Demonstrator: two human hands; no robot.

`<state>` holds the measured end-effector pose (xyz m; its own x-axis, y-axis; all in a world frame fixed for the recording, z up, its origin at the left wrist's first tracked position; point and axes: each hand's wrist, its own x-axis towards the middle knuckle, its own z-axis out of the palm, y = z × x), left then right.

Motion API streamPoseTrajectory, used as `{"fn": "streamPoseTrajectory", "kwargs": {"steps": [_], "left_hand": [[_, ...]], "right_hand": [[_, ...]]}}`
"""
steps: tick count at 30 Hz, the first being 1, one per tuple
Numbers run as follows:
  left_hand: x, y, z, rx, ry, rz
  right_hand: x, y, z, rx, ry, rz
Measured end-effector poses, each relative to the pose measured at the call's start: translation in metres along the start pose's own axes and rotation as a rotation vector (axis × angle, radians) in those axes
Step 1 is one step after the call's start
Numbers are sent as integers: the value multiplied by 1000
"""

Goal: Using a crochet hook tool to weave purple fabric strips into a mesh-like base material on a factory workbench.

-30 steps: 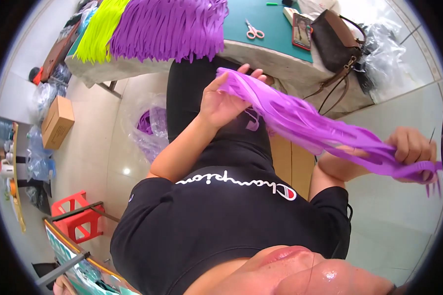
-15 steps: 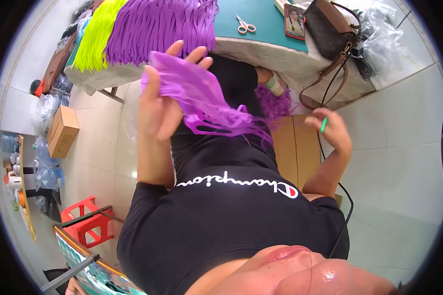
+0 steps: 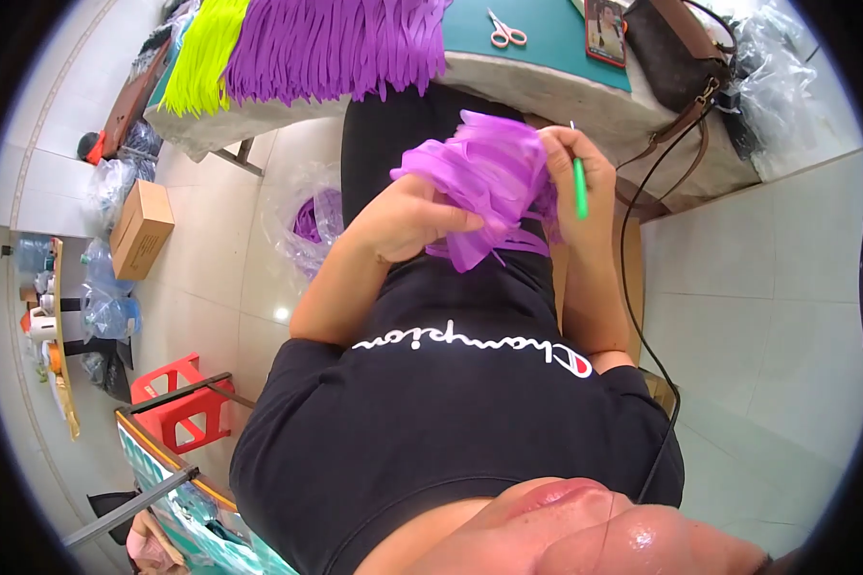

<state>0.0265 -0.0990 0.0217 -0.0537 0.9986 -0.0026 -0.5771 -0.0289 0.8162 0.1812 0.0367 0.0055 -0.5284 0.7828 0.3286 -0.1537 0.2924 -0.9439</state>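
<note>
A bunched piece of sheer purple fabric (image 3: 494, 158) with loose strips hangs over my lap. My left hand (image 3: 408, 218) is closed on its near left side, thumb lying across the folds. At the fabric's right edge, my right hand (image 3: 588, 182) is closed round a slim green-handled tool (image 3: 580, 189); a thin tip shows above the fingers, its kind unclear. The fingers of that hand also meet the fabric's edge. Purple strips (image 3: 523, 241) trail below, over my dark clothes.
Ahead, a green-topped table (image 3: 556, 34) bears purple strips (image 3: 336, 48), yellow-green strips (image 3: 201, 57), scissors (image 3: 506, 34) and a phone (image 3: 605, 34). A brown bag (image 3: 676, 57) and black cable (image 3: 633, 278) are right. Left stand a plastic bag (image 3: 297, 182), carton (image 3: 142, 230) and red stool (image 3: 182, 407).
My left hand has come down and right with the fabric, its fingers closing on it. My right hand has moved up and left to the fabric's edge, still holding the green-handled tool.
</note>
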Motion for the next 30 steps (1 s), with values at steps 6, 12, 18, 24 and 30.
{"fn": "streamPoseTrajectory", "kwargs": {"steps": [6, 12, 18, 24, 30], "left_hand": [[22, -5, -41, -553, -11, -483], [13, -2, -38, 17, 161, -134], [20, -2, -23, 315, 192, 14], [10, 25, -37, 240, 134, -131], [-14, 82, -46, 318, 31, 141]], "right_hand": [[17, 62, -6, 665, -89, 456], [-4, 50, 22, -4, 8, 57], [-12, 41, 34, -287, -115, -362], [24, 36, -11, 435, 51, 390], [95, 101, -110, 468, -23, 433]]}}
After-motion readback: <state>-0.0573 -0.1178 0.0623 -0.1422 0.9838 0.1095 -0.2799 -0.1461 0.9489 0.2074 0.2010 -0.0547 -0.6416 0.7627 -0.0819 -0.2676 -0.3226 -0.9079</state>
